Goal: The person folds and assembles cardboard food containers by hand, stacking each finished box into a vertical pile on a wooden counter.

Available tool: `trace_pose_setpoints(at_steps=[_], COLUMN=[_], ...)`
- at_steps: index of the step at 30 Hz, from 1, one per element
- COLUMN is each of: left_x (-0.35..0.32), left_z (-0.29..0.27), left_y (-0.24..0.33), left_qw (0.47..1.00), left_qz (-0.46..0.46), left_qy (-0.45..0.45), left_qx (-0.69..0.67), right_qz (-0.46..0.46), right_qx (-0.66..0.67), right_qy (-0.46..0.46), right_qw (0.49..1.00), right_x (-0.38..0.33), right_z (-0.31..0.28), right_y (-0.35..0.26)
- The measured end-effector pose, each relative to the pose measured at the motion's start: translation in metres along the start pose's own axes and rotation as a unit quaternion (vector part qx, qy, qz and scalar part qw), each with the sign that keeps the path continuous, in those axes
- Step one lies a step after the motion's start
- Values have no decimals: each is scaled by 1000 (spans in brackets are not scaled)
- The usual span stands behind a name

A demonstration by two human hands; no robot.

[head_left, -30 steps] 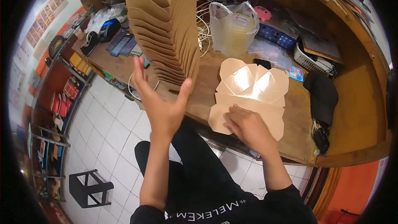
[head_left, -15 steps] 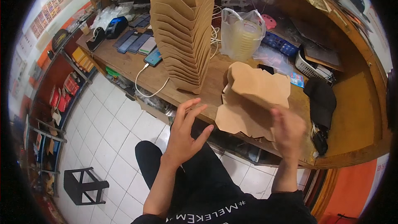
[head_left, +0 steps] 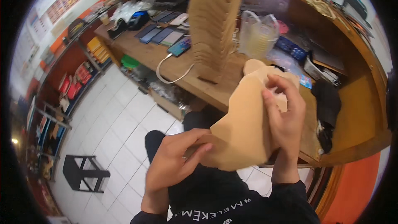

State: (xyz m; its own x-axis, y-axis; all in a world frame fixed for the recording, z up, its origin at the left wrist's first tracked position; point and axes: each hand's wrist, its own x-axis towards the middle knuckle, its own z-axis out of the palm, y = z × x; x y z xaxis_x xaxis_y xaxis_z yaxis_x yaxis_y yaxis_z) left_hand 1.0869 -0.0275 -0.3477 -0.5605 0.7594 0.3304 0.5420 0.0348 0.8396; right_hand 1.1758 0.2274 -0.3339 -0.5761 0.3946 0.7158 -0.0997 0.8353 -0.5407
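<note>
A flat brown cardboard box blank (head_left: 244, 128) is lifted off the desk's front edge and tilted over my lap. My left hand (head_left: 178, 157) pinches its lower left corner flap between thumb and fingers. At its upper right edge, my right hand (head_left: 287, 114) is curled with thumb and fingertips against the board. Behind it lie more flat cardboard blanks (head_left: 255, 66), partly covered by the lifted one and my right hand. A tall stack of nested, formed cardboard boxes (head_left: 213, 29) stands on the desk to the left of them.
Several phones (head_left: 161, 35) and a white cable (head_left: 166, 72) occupy the desk's left part. A plastic bag of round tubs (head_left: 259, 37) stands behind the blanks. At right lies a black cap (head_left: 327, 101). A black stool (head_left: 85, 173) is on the tiled floor.
One cardboard blank has come up from the pile toward my lap. My left hand, formerly empty, now grips its corner. The whole view has shifted slightly.
</note>
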Motion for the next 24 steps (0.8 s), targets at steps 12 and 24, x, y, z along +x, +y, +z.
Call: trace_pose_setpoints(at_steps=[12, 24], left_x=[-50, -122], left_z=[-12, -23], left_y=[2, -62], left_qw=[905, 922], left_qz=[83, -67], left_qy=[177, 382], left_qx=[378, 1], right_qz=[-119, -234], right_qx=[191, 249], right_qy=[-172, -184], right_qw=[959, 922], right_x=[-103, -95], right_z=[93, 102], right_y=[-53, -46])
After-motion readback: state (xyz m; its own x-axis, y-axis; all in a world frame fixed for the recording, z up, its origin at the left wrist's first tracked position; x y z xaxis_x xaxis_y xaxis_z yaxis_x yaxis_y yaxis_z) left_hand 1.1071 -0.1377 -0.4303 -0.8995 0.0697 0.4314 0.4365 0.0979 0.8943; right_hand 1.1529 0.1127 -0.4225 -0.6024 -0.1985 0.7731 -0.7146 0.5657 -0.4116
